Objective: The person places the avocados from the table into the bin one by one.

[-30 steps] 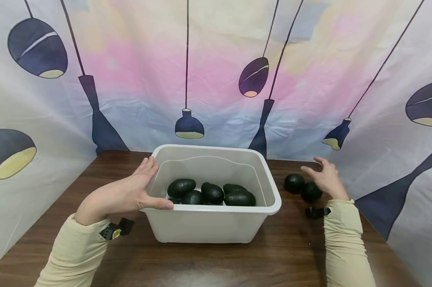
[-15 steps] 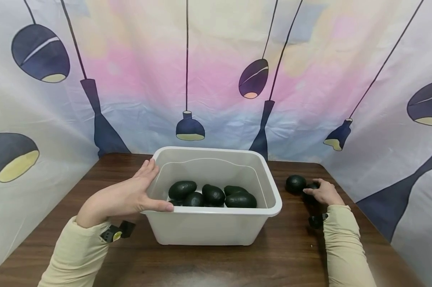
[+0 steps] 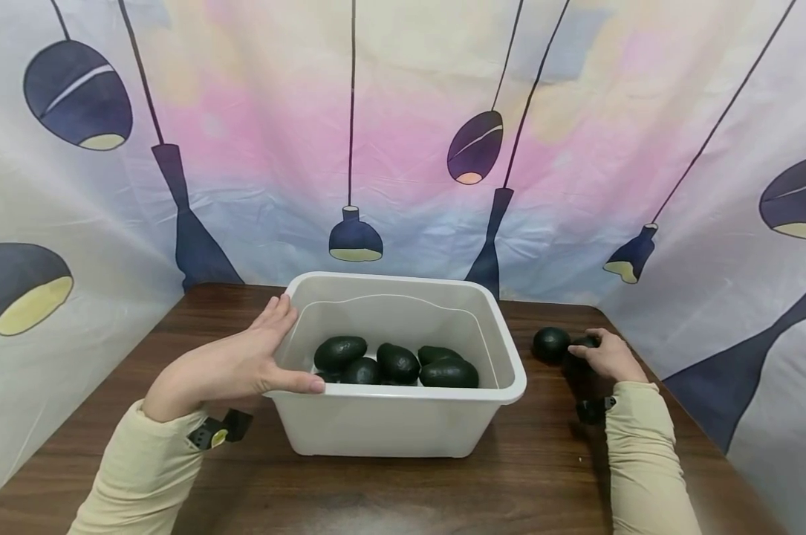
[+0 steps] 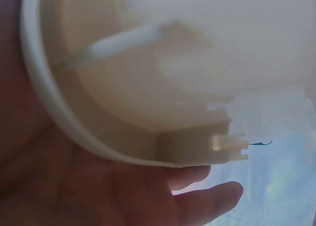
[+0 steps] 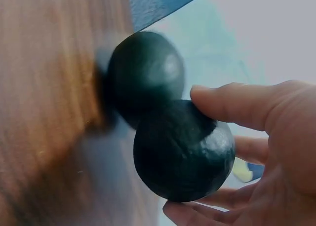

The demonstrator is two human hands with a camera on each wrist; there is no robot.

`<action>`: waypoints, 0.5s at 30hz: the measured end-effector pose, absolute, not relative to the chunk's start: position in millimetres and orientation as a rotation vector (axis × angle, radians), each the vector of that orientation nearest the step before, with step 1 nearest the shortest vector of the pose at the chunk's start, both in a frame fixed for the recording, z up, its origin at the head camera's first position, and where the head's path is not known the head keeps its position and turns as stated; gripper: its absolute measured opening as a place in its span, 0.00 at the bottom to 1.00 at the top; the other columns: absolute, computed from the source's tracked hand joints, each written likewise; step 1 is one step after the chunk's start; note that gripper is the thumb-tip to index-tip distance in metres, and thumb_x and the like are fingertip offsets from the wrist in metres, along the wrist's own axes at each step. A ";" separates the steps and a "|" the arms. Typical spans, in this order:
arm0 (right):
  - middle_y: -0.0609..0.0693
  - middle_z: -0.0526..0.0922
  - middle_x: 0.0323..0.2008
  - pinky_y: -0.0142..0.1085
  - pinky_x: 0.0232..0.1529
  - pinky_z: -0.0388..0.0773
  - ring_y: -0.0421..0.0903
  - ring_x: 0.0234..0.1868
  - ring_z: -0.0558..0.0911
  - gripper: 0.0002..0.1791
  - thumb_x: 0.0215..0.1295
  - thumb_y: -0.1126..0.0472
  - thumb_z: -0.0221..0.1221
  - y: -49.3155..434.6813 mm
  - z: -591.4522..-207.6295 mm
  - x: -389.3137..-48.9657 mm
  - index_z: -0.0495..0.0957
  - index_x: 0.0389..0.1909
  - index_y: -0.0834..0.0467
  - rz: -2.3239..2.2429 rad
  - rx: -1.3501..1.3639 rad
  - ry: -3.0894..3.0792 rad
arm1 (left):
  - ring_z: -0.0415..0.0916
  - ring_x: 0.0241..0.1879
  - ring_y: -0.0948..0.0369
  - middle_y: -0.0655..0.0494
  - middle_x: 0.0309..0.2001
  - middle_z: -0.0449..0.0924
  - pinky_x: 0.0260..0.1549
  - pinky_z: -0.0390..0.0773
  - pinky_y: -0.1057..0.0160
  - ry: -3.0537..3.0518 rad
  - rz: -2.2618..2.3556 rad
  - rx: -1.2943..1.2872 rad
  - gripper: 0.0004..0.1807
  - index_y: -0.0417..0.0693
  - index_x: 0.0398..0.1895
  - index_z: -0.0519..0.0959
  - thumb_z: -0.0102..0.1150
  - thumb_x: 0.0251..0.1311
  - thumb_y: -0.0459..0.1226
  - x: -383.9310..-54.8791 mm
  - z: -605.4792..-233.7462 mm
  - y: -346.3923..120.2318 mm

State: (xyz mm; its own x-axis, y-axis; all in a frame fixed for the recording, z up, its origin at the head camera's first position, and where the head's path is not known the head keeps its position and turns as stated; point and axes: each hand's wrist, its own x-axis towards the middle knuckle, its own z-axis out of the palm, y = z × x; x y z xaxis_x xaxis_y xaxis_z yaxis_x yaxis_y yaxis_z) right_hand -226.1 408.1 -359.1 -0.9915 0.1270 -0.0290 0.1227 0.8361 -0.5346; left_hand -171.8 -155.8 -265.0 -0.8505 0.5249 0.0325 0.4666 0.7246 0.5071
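A pale grey plastic bin [image 3: 389,423] stands in the middle of the table with several dark green avocados [image 3: 449,372] inside. My left hand [image 3: 235,368] rests on its left side, fingers straight along the outside and thumb over the near rim. The left wrist view shows the bin's rim [image 4: 64,112] against the palm, with fingertips [image 4: 229,194] beyond it. To the right of the bin, my right hand [image 3: 610,357] grips an avocado [image 5: 182,152] between thumb and fingers. Another avocado [image 3: 551,345] sits on the table just left of it, beyond it in the right wrist view.
The brown wooden table [image 3: 403,494] runs back to a cloth backdrop [image 3: 262,186] printed with hanging lamps. Small dark cameras are strapped at both wrists, one of them a wrist camera [image 3: 591,410] low over the table.
My right hand has come down onto the nearer avocado at the right, and its fingers have closed round it. The left hand and the bin have stayed in place.
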 end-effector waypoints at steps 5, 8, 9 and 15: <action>0.79 0.50 0.67 0.67 0.55 0.62 0.77 0.64 0.57 0.45 0.72 0.41 0.50 403.3 -339.1 -221.3 0.49 0.73 0.70 0.901 -0.153 -2.919 | 0.23 0.74 0.41 0.32 0.75 0.27 0.65 0.42 0.35 2.810 0.776 0.810 0.68 0.32 0.76 0.40 0.65 0.48 0.66 -172.0 -264.1 -154.6; 0.78 0.54 0.67 0.65 0.53 0.64 0.76 0.62 0.60 0.45 0.70 0.39 0.51 395.8 -323.8 -217.2 0.51 0.73 0.68 0.882 -0.081 -2.825 | 0.23 0.74 0.41 0.32 0.75 0.27 0.65 0.42 0.35 2.812 0.771 0.811 0.68 0.32 0.75 0.40 0.65 0.48 0.66 -172.3 -264.1 -154.5; 0.78 0.56 0.66 0.64 0.51 0.66 0.74 0.60 0.64 0.44 0.70 0.40 0.52 392.6 -319.0 -215.7 0.53 0.73 0.67 0.875 -0.043 -2.789 | 0.23 0.74 0.41 0.32 0.75 0.27 0.65 0.42 0.35 2.811 0.771 0.813 0.68 0.32 0.75 0.41 0.65 0.48 0.66 -172.5 -264.4 -154.5; 0.68 0.61 0.66 0.56 0.46 0.73 0.68 0.57 0.73 0.39 0.67 0.44 0.59 360.6 -290.3 -204.6 0.59 0.74 0.54 0.946 0.203 -2.592 | 0.22 0.74 0.41 0.32 0.75 0.27 0.65 0.42 0.34 2.803 0.781 0.804 0.68 0.32 0.75 0.41 0.65 0.47 0.66 -173.8 -265.7 -155.7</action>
State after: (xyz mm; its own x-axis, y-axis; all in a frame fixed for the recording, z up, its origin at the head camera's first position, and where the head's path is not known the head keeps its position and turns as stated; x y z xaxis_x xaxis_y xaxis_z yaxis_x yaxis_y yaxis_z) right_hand -204.6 360.6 -290.3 -0.9201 -0.0076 0.3917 -0.2581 0.7640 -0.5914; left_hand -173.8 -155.7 -265.7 -0.8511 0.5244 0.0237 0.4612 0.7254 0.5109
